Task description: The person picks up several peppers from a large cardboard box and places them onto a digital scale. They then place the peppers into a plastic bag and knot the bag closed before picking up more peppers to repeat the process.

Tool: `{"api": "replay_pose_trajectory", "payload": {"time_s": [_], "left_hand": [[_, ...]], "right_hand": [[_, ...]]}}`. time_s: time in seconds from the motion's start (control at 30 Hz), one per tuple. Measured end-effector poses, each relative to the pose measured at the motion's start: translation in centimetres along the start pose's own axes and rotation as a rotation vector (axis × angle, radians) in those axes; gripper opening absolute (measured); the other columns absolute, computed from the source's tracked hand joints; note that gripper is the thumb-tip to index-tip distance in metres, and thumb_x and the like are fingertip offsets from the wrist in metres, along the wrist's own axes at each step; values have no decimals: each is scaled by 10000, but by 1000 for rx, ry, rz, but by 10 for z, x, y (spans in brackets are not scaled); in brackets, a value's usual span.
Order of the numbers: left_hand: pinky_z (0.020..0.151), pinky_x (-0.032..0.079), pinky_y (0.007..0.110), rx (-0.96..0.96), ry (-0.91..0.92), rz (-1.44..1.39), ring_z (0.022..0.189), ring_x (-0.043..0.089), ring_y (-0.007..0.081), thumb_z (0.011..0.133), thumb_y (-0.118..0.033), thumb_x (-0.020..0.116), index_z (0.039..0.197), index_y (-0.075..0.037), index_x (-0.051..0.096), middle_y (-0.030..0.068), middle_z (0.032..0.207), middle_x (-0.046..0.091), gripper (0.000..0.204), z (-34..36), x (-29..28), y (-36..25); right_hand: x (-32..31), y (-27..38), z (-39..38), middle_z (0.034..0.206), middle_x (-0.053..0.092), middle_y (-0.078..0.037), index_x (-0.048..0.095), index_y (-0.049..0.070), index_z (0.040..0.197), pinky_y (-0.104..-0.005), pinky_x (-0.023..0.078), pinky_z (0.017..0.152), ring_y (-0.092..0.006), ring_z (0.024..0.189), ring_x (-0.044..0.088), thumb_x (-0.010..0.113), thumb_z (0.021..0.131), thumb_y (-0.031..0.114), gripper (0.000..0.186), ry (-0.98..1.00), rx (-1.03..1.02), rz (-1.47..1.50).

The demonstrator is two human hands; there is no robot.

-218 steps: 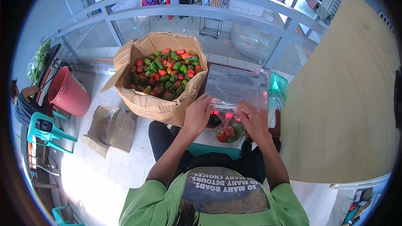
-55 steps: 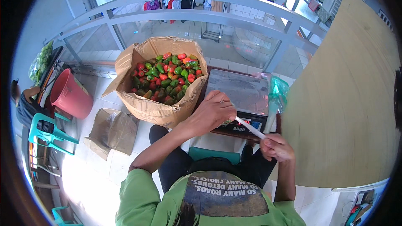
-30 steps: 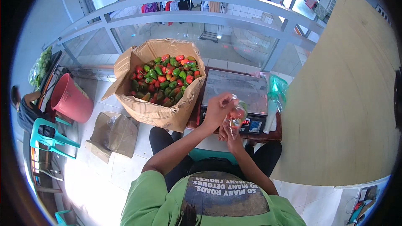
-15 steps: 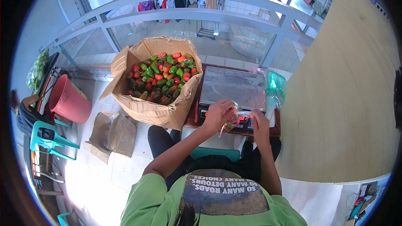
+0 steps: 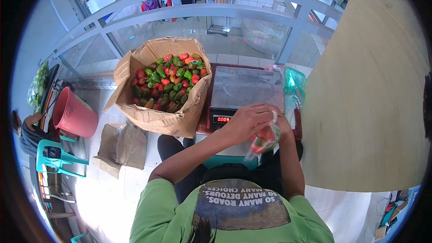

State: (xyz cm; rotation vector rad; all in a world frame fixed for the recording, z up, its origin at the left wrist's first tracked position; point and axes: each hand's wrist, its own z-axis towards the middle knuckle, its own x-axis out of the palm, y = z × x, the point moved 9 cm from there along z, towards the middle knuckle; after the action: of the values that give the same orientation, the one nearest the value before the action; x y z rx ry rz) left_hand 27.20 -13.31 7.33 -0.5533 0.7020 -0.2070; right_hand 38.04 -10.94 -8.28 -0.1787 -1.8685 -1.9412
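A small clear plastic bag of red and green peppers [image 5: 264, 140] hangs between my hands, just off the near edge of a digital weighing scale [image 5: 245, 87]. My left hand [image 5: 252, 119] reaches across from the left, its fingers closed at the top of the bag. Pressed up against it, my right hand [image 5: 282, 125] is closed on the bag too, its fingertips partly hidden behind the left. A white twist of plastic shows between the fingers. To the left of the scale stands a large open cardboard box [image 5: 186, 123] full of red and green peppers [image 5: 168, 81].
Green and clear plastic bags [image 5: 294, 85] lie beyond the scale's right side. A wooden panel [image 5: 364, 108] rises on my right, and a metal railing [image 5: 202, 13] runs ahead. On the left are a red bin [image 5: 74, 113], a teal stool [image 5: 56, 157] and a flattened box [image 5: 121, 148].
My hands have come together at the top of the bag. The peppers in it now hang nearer me and further right. The view has shifted slightly.
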Motion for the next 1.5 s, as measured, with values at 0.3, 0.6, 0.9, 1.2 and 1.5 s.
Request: {"api": "replay_pose_trajectory", "payload": {"time_s": [0.3,0.6,0.9,1.2,1.5], "left_hand": [[602,448,308,-399,-358,-238,661,583,256,717,-58,631,776,21,562,123,749,578,120,-22,0,73],[560,434,286,-547,-161,-17,617,570,196,736,-77,634,813,-14,583,97,705,561,113,-53,3,93],[582,433,282,-359,33,-366,633,545,176,737,-80,629,817,-15,588,79,725,566,111,-25,7,25],[621,429,218,-558,-243,-598,713,533,60,780,-83,627,831,8,622,22,801,619,104,-35,9,77],[506,402,220,-754,-432,-472,538,516,69,776,-102,628,725,-2,560,30,630,594,131,-83,3,103]], "right_hand": [[89,-43,-3,589,490,-67,489,57,882,-230,433,362,-177,475,514,463,875,365,309,341,40,778],[32,-7,-43,638,458,-30,482,44,831,-243,387,441,-149,488,459,439,916,252,229,-224,170,-223],[36,63,-10,812,539,-81,529,-9,793,-329,366,783,-216,846,486,471,884,167,206,95,-157,-590],[72,-58,1,772,542,-74,512,46,924,-266,514,581,-177,664,590,514,871,228,189,-1,106,904],[69,-33,-30,638,473,-30,487,44,833,-256,422,445,-135,516,505,443,912,275,248,-113,211,198]]}}
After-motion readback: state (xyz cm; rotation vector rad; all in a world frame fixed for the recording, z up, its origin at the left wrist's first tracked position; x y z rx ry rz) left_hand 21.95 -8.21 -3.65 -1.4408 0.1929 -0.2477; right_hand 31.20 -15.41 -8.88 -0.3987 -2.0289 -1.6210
